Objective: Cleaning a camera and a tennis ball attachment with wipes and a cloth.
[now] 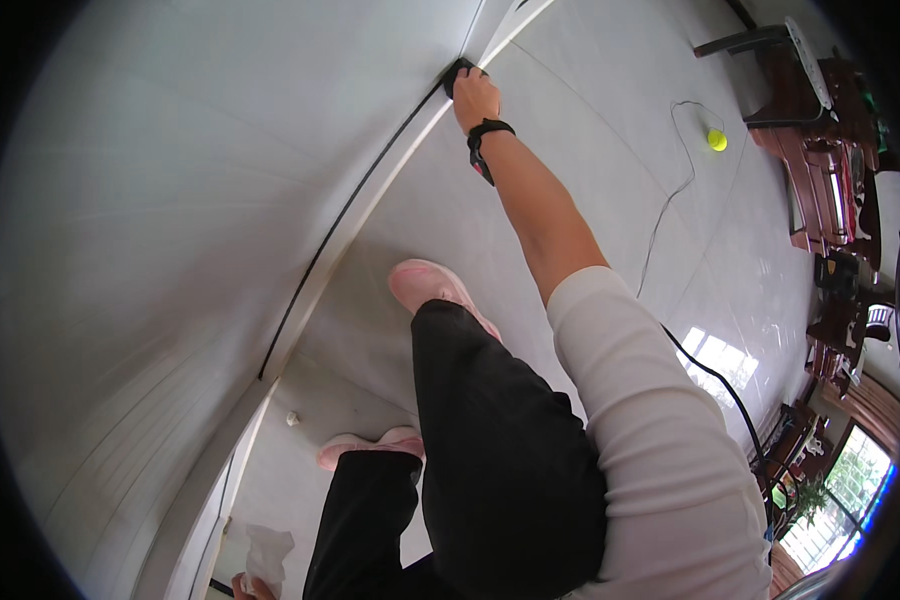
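Note:
At the top centre my right hand [477,96], with a black band on the wrist, is closed around a small black object [451,77], perhaps a cloth or a pad. It presses this against the lower end of a pale wall panel [195,187], where a black strip [352,199] runs above a light baseboard [397,161]. The object's exact kind is hidden by the fingers. Low at the left edge of the view, my left hand [253,587] shows only in part and holds a crumpled white tissue or thin sheet [268,556].
A small crumpled white scrap [292,418] lies on the glossy tiled floor near my pink shoes [431,285]. A yellow-green ball [717,139] with a thin cord [671,196] is farther right. Dark wooden furniture [817,180] lines the right side. A black cable [727,386] runs behind my sleeve.

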